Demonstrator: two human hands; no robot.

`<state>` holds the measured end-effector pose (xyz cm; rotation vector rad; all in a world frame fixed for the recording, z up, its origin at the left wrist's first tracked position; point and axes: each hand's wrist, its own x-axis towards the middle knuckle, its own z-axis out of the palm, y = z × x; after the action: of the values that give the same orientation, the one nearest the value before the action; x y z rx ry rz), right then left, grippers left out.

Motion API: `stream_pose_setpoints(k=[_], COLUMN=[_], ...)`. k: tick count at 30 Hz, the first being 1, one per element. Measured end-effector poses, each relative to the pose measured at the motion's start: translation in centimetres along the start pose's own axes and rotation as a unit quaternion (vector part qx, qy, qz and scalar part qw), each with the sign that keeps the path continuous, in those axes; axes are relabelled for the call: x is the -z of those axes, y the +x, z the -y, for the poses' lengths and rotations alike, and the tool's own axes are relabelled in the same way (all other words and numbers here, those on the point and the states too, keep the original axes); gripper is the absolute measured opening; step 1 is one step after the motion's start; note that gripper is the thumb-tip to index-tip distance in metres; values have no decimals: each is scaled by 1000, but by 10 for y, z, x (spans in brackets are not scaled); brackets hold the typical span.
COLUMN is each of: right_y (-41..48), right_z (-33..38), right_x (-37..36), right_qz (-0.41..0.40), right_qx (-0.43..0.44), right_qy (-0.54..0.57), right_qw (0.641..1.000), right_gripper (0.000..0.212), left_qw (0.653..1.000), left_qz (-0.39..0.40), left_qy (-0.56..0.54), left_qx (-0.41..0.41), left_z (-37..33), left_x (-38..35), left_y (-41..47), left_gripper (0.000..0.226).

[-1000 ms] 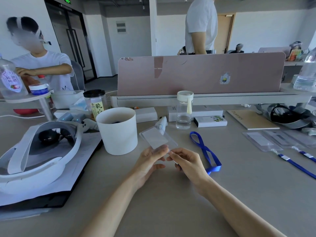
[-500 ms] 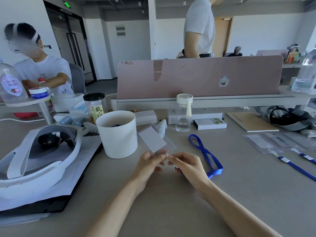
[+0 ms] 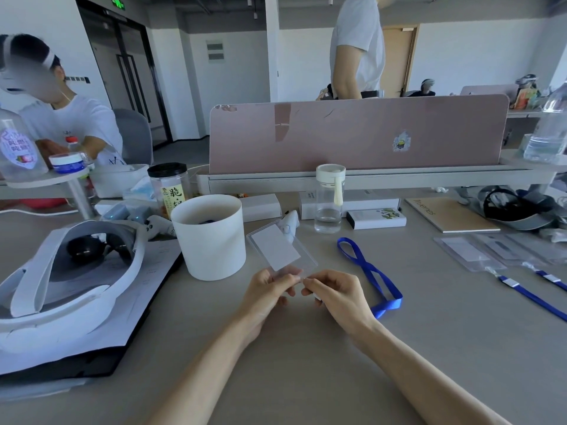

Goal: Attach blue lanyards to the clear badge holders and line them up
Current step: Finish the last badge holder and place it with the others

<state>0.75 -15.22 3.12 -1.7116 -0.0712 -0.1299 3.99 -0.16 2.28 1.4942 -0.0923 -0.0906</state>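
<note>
My left hand (image 3: 268, 291) pinches the near end of a clear badge holder (image 3: 280, 248) with a white card inside, held tilted above the table. My right hand (image 3: 334, 294) pinches the clip end of a blue lanyard (image 3: 369, 273) right against that same edge; the clip itself is hidden by my fingers. The lanyard's loop trails away on the table to the right. At the far right lie several finished badge holders (image 3: 469, 253) side by side, their blue lanyards (image 3: 534, 297) running toward the table edge.
A white cylindrical tub (image 3: 211, 237) stands just left of the held holder. A white headset (image 3: 70, 271) on papers fills the left. A clear bottle (image 3: 329, 199), small boxes, a notebook (image 3: 448, 214) and a pink divider (image 3: 356, 133) line the back. People sit and stand beyond.
The badge holder has tipped up slightly and my fingertips have closed in together at its near edge. The lanyard loop has barely shifted.
</note>
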Motion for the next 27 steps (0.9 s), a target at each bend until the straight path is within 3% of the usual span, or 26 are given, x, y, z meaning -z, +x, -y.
stream_pose_setpoints(k=[16,25,27], right_y=[3,3,4], right_z=[-5,-2,-2], right_x=[-3,-1,2], right_qz=[4,1,1], right_qx=[-4,-5,6], right_qy=[-39,-3,-19], right_qw=[999,1000,1000], right_gripper=[12,14,15], left_qw=[999,1000,1000], left_qz=[-34,5,6], left_qy=[37,-17,-21], left_qx=[-14,-8,-5], left_z=[4,5,5], left_x=[-2,1,-1], left_y=[1,4,4], left_gripper=[13,4,14])
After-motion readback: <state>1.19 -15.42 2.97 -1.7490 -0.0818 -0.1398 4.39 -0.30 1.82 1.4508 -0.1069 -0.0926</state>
